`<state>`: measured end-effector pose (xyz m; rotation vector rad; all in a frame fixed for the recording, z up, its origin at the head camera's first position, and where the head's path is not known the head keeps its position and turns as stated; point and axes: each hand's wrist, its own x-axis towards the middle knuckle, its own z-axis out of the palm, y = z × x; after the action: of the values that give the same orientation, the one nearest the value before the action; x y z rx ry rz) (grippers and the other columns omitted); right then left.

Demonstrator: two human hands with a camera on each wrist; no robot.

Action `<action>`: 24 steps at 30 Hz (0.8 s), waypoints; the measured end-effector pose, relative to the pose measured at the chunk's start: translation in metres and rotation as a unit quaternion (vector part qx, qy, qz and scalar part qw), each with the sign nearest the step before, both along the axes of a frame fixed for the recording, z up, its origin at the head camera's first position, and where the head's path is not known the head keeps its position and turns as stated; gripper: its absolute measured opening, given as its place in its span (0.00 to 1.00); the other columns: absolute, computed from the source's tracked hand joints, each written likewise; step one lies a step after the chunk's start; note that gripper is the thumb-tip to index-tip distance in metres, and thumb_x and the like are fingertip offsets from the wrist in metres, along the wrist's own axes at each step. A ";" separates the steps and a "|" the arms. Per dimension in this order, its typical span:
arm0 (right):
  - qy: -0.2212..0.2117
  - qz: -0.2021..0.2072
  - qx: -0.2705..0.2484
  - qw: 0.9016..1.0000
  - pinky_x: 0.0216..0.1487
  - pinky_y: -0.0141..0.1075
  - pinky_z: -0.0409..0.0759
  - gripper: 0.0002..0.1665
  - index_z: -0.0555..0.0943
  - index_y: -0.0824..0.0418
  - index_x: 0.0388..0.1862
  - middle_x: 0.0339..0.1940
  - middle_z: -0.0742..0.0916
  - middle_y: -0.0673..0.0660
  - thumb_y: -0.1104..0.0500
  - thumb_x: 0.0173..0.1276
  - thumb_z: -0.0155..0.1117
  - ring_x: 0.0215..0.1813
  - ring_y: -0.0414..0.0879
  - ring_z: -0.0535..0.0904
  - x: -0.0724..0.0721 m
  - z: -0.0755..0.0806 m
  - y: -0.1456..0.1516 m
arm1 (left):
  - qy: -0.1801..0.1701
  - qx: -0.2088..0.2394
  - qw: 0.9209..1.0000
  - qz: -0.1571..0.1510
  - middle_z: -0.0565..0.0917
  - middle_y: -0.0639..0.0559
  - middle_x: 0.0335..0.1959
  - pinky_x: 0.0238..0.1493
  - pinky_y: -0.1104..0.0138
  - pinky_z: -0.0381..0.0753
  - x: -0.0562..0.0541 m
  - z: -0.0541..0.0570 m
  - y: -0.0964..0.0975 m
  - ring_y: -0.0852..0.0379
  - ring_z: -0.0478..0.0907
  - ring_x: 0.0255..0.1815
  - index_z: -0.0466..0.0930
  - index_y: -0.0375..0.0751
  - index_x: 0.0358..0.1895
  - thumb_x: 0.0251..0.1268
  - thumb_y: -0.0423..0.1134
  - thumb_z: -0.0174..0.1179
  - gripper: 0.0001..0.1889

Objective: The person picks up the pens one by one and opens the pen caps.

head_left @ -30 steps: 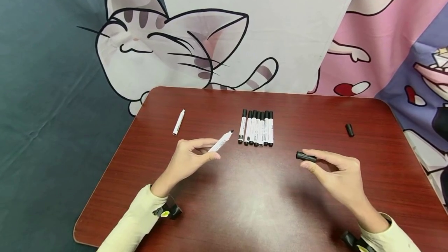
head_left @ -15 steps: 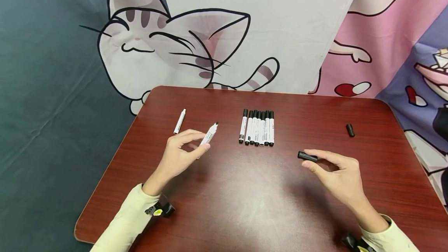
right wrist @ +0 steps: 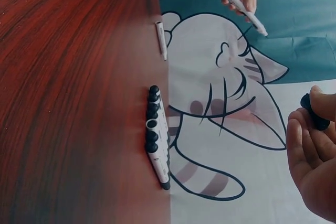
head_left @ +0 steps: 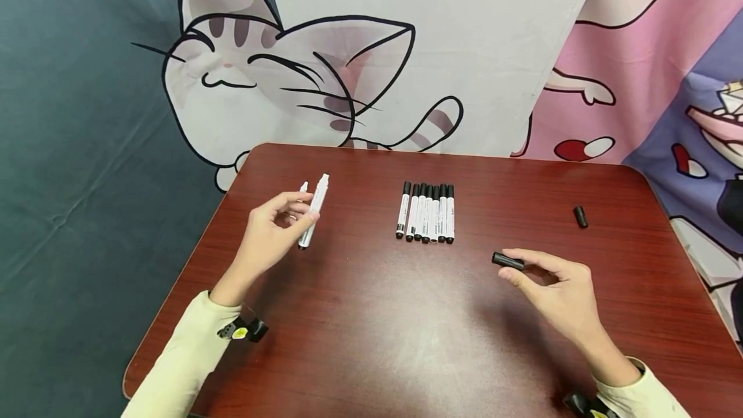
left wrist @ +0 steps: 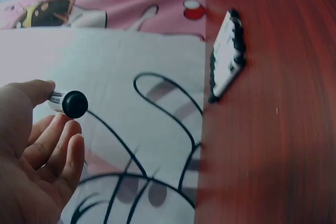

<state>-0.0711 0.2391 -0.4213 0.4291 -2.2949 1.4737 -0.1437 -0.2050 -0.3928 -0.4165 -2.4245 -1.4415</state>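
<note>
My left hand pinches an uncapped white marker between thumb and fingers, its writing end pointing up and away. The marker's black end faces the left wrist camera. Behind those fingers, a second uncapped marker lies on the table, mostly hidden in the head view; the right wrist view shows this lying marker whole. Over the right half of the table, my right hand holds a black marker cap between thumb and index finger.
Several capped white markers lie side by side in a row at the table's back middle. Another black cap lies at the back right. Behind the brown table hangs a cloth with a cartoon cat.
My left hand has moved left and away with the marker, turning it more upright, and now overlaps the lying marker. The right hand with the cap has stayed nearly still.
</note>
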 end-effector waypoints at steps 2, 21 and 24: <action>-0.008 -0.002 0.000 1.000 0.38 0.23 0.83 0.23 0.89 0.66 0.45 0.36 0.91 0.44 0.79 0.49 0.79 0.36 0.34 0.87 0.000 0.000 0.000 | -0.006 -0.010 1.000 0.015 0.90 0.46 0.38 0.35 0.76 0.78 -0.006 -0.001 -0.007 0.63 0.81 0.32 0.86 0.41 0.54 0.63 0.32 0.72 0.16; -0.029 -0.001 -0.007 1.000 0.38 0.25 0.83 0.21 0.89 0.66 0.46 0.36 0.91 0.43 0.77 0.52 0.78 0.35 0.33 0.87 0.002 -0.002 -0.001 | -0.088 -0.089 0.986 0.109 0.90 0.42 0.40 0.34 0.74 0.77 -0.067 -0.046 -0.077 0.66 0.81 0.35 0.87 0.39 0.50 0.67 0.51 0.69 0.19; -0.033 0.003 -0.016 0.999 0.38 0.26 0.84 0.21 0.89 0.67 0.47 0.37 0.91 0.44 0.77 0.53 0.78 0.35 0.34 0.87 0.002 -0.002 -0.003 | -0.101 -0.092 0.984 0.118 0.90 0.41 0.41 0.35 0.73 0.77 -0.075 -0.054 -0.085 0.68 0.81 0.36 0.87 0.38 0.50 0.66 0.52 0.69 0.21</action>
<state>-0.0692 0.2358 -0.4236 0.3840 -2.3205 1.5467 -0.2182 -0.2900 -0.4472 -0.0183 -2.6712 -1.2155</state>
